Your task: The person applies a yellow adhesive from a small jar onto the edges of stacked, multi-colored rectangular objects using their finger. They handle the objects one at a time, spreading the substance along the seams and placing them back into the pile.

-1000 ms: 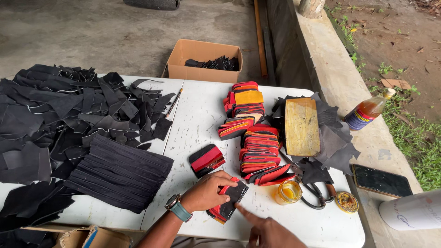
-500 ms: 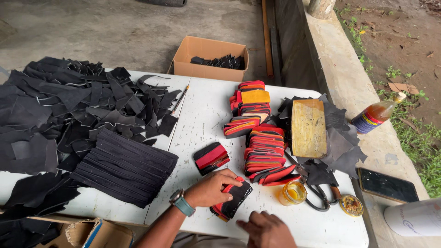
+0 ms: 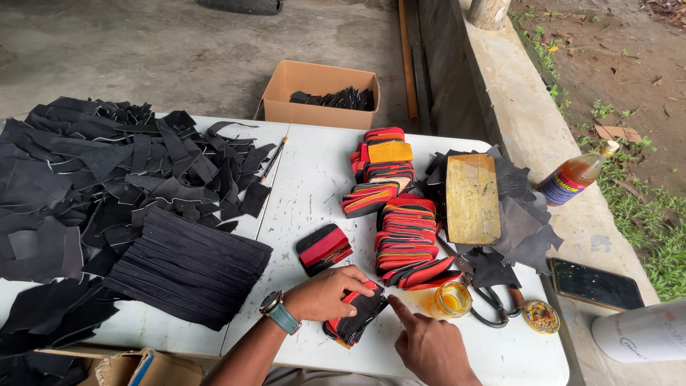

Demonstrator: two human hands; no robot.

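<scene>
A white table (image 3: pixel 307 186) stands on a concrete floor, with an open cardboard box (image 3: pixel 318 93) behind it. At the left lies a heap of black leather scraps (image 3: pixel 93 179) and a neat black stack (image 3: pixel 189 264). Near the front edge, the left hand (image 3: pixel 329 293) presses down on a small pile of red-and-black pieces (image 3: pixel 357 318), fingers curled over its top. Just right, the right hand (image 3: pixel 429 347) points its forefinger at the pile's edge, holding nothing. Beyond sit a glue jar (image 3: pixel 452 299), scissors (image 3: pixel 493 304) and a yellow block (image 3: pixel 471 199).
</scene>
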